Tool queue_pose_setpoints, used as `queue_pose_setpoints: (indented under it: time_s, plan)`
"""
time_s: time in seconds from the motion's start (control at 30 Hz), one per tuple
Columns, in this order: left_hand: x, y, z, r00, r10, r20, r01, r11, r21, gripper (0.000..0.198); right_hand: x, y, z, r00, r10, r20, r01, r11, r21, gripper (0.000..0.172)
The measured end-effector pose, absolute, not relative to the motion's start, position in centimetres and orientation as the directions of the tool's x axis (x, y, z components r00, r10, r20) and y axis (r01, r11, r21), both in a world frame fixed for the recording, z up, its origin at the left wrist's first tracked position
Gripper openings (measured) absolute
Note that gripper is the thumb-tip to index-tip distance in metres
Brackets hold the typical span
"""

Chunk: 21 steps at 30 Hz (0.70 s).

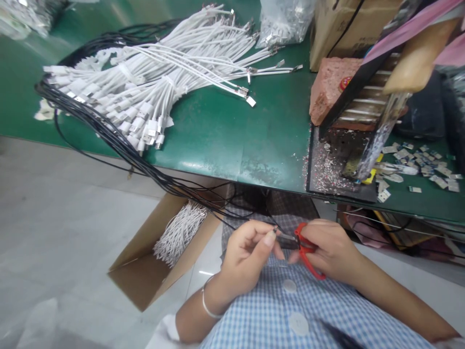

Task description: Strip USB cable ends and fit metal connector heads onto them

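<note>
Scissors brought up to a pinched cable end

Just in front of the green table (pixel 218 131), over the lap, the left hand (pixel 250 252) pinches a small dark cable end (pixel 275 230) between thumb and fingertip, probably to hold it steady for the blades. The right hand (pixel 329 249) has its fingers in the loops of the red-handled scissors (pixel 307 250), whose blades point at that end; whether the blades are parted is too blurred to tell.

The black cables (pixel 152 174) lie on the table's left part and hang over its front edge toward the left hand, which likely leaves their ends within easy reach. The held end seems to be one of theirs, though the join is hidden.

On the table, left of its middle, white cables (pixel 203 63) lie bundled with their plugs together, perhaps so they stay sorted. Below the table's front edge, an open cardboard box (pixel 141 271) holds more white leads (pixel 181 230).

On the table's right side, a brick (pixel 327 92) sits behind a dark tray (pixel 311 165) strewn with crumbs, which the tray presumably catches. Small connectors (pixel 436 162) lie loose right of it.
</note>
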<state>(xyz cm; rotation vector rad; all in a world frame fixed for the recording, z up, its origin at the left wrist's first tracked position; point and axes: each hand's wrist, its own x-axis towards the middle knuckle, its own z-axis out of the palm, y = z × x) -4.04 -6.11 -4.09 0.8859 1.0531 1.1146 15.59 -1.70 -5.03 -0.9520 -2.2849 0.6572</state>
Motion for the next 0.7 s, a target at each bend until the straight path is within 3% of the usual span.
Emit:
queue_pose_setpoints:
  time_s: [0.7]
  plan:
    - [-4.24, -5.87, -3.59, 0.114, 0.943, -0.314, -0.245, 0.333, 0.911, 0.036, 15.38, -1.34, -5.06, -0.597, 0.746, 0.296, 0.484, 0.629, -0.609, 0.044]
